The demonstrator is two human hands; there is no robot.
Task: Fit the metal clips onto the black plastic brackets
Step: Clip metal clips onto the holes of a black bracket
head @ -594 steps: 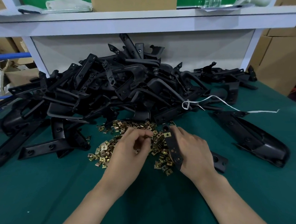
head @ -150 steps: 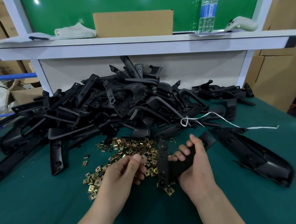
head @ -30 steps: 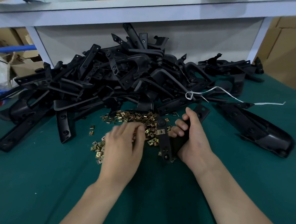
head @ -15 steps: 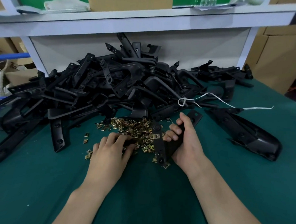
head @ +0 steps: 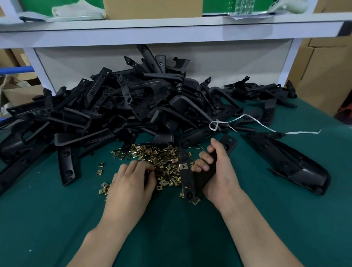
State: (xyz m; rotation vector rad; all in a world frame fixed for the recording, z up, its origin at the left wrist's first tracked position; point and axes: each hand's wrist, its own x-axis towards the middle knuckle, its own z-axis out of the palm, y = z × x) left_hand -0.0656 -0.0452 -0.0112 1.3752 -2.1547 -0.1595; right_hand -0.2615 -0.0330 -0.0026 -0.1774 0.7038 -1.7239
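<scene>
Worktop point(head: 43, 228) showed open green surface along its near edge. Black bracket heap point(head: 131, 110) crowded the far side. Right hand point(head: 219, 176) gripped one bracket point(head: 186, 180) just right of the clip pile point(head: 161, 159). Left hand point(head: 132, 180) lay curled on the clips; whether it held one was unclear.

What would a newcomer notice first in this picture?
A large heap of black brackets fills the back of the green table. In front of it lies a scatter of golden metal clips, which the left hand touches. Beside them, the right hand holds one bracket with a clip fitted.
</scene>
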